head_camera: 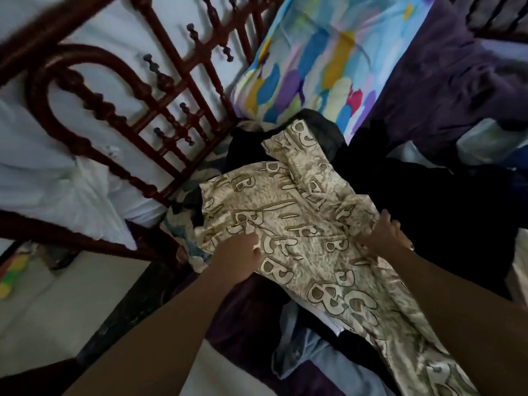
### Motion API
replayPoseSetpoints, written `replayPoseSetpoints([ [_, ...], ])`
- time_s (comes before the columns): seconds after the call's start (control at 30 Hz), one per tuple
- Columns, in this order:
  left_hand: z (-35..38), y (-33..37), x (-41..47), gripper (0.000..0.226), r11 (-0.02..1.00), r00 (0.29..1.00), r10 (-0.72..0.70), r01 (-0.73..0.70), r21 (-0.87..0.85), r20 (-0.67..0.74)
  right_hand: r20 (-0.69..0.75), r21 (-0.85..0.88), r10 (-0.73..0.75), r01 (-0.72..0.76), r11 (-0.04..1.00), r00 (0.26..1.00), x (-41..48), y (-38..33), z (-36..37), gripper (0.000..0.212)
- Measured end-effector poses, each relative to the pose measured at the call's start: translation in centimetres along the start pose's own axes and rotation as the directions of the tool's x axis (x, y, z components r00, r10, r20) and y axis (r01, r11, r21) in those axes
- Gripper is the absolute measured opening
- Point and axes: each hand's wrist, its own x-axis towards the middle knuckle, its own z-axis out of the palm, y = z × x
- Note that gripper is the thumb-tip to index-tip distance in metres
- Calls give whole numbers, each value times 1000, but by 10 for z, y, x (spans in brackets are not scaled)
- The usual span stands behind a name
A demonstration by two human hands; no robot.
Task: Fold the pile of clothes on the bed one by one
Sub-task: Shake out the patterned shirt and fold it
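Left grip and right grip, each pinching lettered garment; contact hidden in folds, hem off-frame.

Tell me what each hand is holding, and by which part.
Both hold the beige letter-print garment: the left hand grips bunched cloth near its left edge, the right hand grips its right edge.
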Motion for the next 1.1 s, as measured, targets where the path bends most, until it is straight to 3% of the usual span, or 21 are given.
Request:
replayPoseSetpoints([
  [0.13,9,35,58,23,996,996,86,-86,-1,31,-52,-37,-93,92,995,994,9,13,13,59],
  [0.33,34,121,113,36,937,958,284,-285,-201,-35,-80,275,-96,114,955,992,-20,52,47,52],
  [0.47,60,166,131,68,878,877,477,-479,13,56,-25,380,-56,62,923,998,-36,76,54,34],
  [0.53,70,172,132,66,871,879,448,-470,139,164,66,433,-68,33,901,995,-46,87,58,28],
  [0.6,74,166,122,53,897,899,389,-420,141,201,68,495,-43,4,869,997,-58,100,62,34],
  [0.73,51,138,84,36,912,907,410,-406,-56,99,-29,534,30,-10,846,999,-76,113,51,59],
  [0.8,30,125,65,33,909,919,394,-387,-153,14,-103,473,15,35,880,995,-81,110,34,41],
  [0.9,-10,110,36,26,906,915,394,-402,-131,-84,-278,444,-5,133,886,960,-97,94,-3,18],
  [1.0,-57,101,4,25,899,897,398,-423,-114,-192,-439,446,-44,260,856,897,-127,67,-48,23],
  [1.1,-110,94,-30,25,866,832,445,-494,-76,-331,-589,385,-120,407,829,800,-178,42,-97,28],
])
